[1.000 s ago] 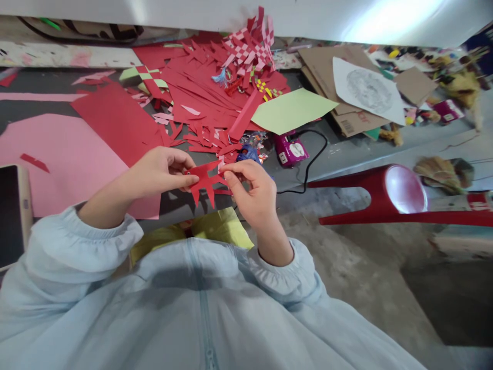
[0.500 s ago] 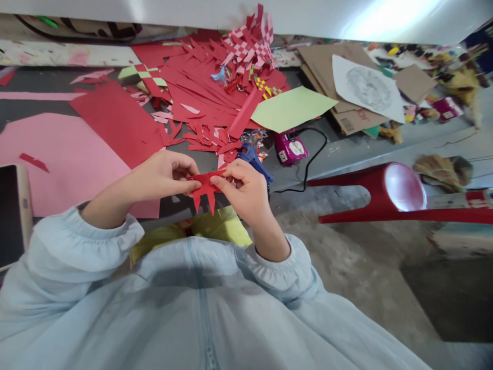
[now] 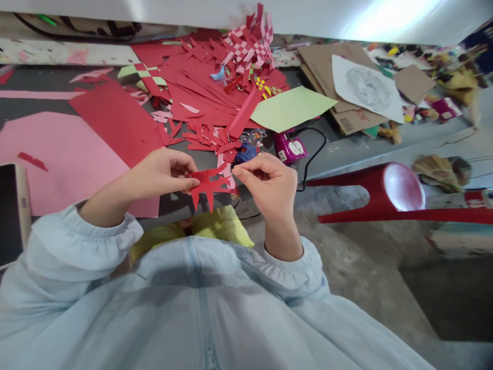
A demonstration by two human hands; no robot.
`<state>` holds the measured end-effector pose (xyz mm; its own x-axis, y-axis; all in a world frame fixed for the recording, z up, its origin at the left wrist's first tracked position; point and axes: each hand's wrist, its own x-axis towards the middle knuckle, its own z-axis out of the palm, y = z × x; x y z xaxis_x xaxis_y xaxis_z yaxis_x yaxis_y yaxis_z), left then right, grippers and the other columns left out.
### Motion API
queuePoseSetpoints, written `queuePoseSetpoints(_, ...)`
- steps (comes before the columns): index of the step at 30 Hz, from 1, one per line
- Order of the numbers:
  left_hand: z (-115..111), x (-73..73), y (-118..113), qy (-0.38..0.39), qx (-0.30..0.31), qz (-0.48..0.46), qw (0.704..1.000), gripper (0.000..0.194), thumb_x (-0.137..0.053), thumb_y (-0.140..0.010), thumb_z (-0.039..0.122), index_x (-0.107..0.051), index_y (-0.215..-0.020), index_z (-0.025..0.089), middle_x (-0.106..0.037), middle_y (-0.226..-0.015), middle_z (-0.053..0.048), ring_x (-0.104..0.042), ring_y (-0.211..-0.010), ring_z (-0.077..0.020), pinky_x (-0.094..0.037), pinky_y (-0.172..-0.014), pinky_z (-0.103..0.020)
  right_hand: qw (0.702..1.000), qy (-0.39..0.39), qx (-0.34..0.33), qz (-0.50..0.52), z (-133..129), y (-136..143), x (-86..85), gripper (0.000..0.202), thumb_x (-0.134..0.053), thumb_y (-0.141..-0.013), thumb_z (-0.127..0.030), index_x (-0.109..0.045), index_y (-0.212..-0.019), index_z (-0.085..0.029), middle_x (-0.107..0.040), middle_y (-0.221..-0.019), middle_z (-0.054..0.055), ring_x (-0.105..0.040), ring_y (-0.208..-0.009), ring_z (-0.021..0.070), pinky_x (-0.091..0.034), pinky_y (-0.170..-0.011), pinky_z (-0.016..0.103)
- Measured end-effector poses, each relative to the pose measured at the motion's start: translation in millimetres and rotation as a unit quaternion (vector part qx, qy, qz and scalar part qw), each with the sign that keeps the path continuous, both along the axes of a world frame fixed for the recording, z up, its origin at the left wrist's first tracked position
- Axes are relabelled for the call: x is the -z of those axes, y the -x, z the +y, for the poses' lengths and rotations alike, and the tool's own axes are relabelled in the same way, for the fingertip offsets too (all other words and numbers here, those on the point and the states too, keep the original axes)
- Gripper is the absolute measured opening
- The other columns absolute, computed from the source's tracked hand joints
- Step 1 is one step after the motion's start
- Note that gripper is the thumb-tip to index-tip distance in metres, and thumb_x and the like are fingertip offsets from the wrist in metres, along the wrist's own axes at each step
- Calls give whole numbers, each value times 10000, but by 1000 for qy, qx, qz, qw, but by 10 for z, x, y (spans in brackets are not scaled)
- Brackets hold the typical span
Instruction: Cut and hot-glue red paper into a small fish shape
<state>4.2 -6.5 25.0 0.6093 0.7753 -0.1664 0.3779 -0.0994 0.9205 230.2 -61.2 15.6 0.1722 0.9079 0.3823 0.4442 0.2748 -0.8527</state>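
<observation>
My left hand (image 3: 165,172) pinches a red paper cutout (image 3: 205,186) by its left side, between thumb and fingers. Pointed strips stick out from the cutout downward and to the right. Just right of those strips is my right hand (image 3: 269,180), thumb and forefinger pressed together; whatever may be between the tips is too small to make out. Behind the right hand lies a blue glue gun (image 3: 245,153), mostly covered. Red and pink paper scraps (image 3: 210,136) lie on the table beyond both hands.
Pink paper (image 3: 69,154) and a red sheet (image 3: 115,121) lie left, near a phone (image 3: 11,216). A pale green sheet (image 3: 292,108), purple box (image 3: 290,146), black cable (image 3: 323,146) and cardboard (image 3: 346,115) are to the right. A red chair-like frame (image 3: 362,216) stands beside the table.
My right hand has let go of the red cutout and moved right, fingertips still pinched. The cutout's right-hand strips now show, and the glue gun is more hidden. My left hand keeps its hold.
</observation>
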Motion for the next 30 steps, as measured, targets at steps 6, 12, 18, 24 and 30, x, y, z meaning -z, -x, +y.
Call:
queuePoseSetpoints(6,-2,-16,-4,0,6,10,1000,210,-722,-737,382,-686,-775,179,-696,-609,18,-656,-576,-124,-482,-521,-200,994,86,-62,0,-36,170,38,113,-741,-784,-240,-720,-675,-219,-657,-672,-24,-533,-609,107,-437,-575,271)
queuePoseSetpoints(12,2,9,11,-6,14,-15,1000,187,-743,-740,352,-676,-736,178,-682,-585,5,-649,-545,-132,-475,-493,-208,999,40,-12,8,20,134,31,185,-643,-881,-316,-637,-734,-205,-609,-670,-27,-508,-594,99,-430,-577,261)
queuePoseSetpoints(18,32,52,19,-19,13,-38,999,162,-761,-752,335,-704,-752,183,-664,-556,15,-625,-489,-121,-471,-457,-207,1000,4,25,16,35,-120,-28,281,-613,-912,-437,-591,-731,-224,-588,-667,-18,-523,-600,110,-421,-556,263)
queuePoseSetpoints(24,-50,70,-23,-216,-131,-81,964,85,-767,-782,325,-791,-801,246,-771,-734,-7,-656,-601,-123,-491,-526,-227,994,103,-27,-17,-89,-168,-76,311,-694,-838,-375,-620,-595,-197,-546,-521,-39,-471,-503,87,-355,-501,243)
queuePoseSetpoints(30,-102,128,7,-383,-135,-147,902,237,-771,-781,151,-798,-945,320,-809,-881,11,-729,-698,-116,-553,-600,-213,961,210,-154,-89,-189,-227,-144,69,-730,-767,-221,-748,-702,-205,-737,-687,-8,-628,-602,123,-467,-582,254)
